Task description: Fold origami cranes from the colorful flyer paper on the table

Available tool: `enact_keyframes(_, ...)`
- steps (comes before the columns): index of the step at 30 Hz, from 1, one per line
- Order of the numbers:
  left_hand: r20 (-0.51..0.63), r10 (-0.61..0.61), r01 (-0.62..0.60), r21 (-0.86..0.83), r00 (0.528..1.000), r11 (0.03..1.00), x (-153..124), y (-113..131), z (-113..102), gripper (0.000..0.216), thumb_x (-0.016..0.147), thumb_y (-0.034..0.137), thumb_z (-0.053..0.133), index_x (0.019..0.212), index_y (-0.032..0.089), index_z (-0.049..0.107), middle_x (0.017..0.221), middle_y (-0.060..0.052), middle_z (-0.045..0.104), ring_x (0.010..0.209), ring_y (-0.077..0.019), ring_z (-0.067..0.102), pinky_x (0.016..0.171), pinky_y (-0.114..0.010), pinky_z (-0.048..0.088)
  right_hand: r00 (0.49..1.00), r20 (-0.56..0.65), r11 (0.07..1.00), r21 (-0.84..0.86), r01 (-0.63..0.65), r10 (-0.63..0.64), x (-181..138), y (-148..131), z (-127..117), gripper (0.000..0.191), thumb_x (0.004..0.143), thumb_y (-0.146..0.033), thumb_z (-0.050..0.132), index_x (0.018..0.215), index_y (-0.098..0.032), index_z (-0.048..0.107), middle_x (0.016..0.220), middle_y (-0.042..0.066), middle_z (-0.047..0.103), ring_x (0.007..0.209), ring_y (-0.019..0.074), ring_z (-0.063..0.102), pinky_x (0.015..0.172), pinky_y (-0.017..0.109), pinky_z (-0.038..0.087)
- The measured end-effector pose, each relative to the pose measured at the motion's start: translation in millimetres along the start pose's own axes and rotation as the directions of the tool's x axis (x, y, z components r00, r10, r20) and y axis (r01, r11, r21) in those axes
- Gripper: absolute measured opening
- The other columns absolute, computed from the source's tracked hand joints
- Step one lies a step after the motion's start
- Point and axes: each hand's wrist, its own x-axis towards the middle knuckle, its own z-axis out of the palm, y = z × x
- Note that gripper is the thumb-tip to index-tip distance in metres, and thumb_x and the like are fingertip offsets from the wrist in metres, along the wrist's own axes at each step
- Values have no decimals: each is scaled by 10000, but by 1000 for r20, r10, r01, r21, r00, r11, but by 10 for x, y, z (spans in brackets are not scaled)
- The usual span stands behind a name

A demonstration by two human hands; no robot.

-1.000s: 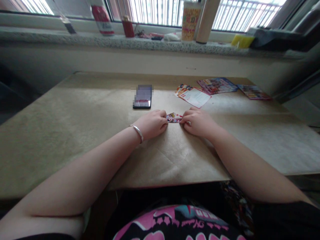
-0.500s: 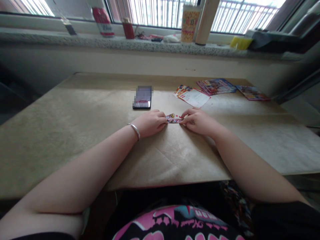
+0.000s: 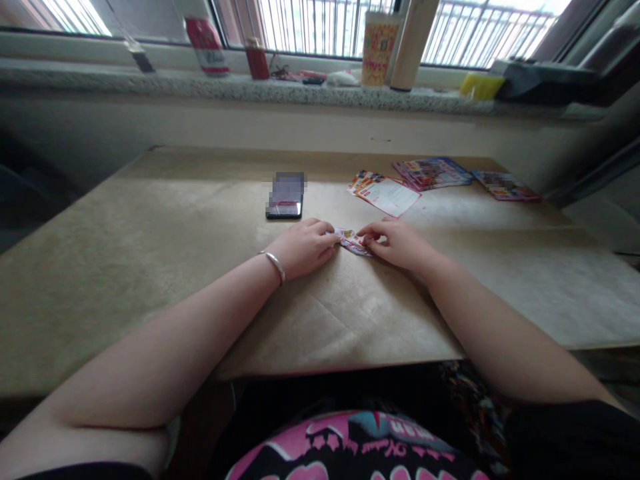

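A small folded piece of printed paper (image 3: 351, 241), white with coloured print, lies slantwise on the table between my hands. My left hand (image 3: 311, 247) has its fingers closed on the paper's left end, with a silver bangle on that wrist. At the paper's right end, my right hand (image 3: 393, 242) pinches it between thumb and fingers. My fingers hide both ends of the paper, so its full shape cannot be made out.
A phone (image 3: 285, 197) lies beyond my left hand. Past my right hand are loose printed sheets (image 3: 390, 195), a stack of colourful booklets (image 3: 433, 173) and another booklet (image 3: 506, 187). A can (image 3: 207, 45) and a patterned cup (image 3: 379, 50) stand on the windowsill (image 3: 320, 95).
The folded paper has turned from level to slanting, its right end now nearer me. My left hand has shifted slightly right, and the right hand's fingers have changed their hold.
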Motion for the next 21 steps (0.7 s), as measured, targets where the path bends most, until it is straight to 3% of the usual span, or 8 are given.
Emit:
enact_keyframes(10,36,-4,5,-26,999,1000,22,16,28,362,956,359,484,1208,143,627,1197,-122,649,1085,-249,608,955,-394,490,978,66,973,129,190,-200,-1,-110,71,202,819,-144,567,941,-192,721,859,53,707,894,185,626,849,314,484)
enact_keyframes(13,42,18,-16,-42,999,999,20,8,14,380,946,389,511,1207,138,626,1220,-117,650,1113,-262,600,979,-413,480,978,46,967,168,193,-203,3,-65,87,197,810,-136,553,927,-185,704,892,55,700,857,173,634,817,309,496)
enact_keyframes(18,68,70,-61,-124,995,990,12,15,-14,366,933,397,529,1180,148,634,1274,-106,633,1179,-250,571,1031,-396,457,965,-73,967,27,253,-251,22,43,78,238,782,-107,553,939,-205,702,1050,75,672,991,198,616,923,359,475)
enact_keyframes(21,64,65,-55,-146,996,988,9,13,10,406,911,407,563,1221,149,614,1323,-104,607,1220,-261,546,1044,-403,452,955,-26,952,-86,292,-295,25,57,58,228,828,-135,548,957,-219,716,1106,66,689,1058,219,591,967,384,451)
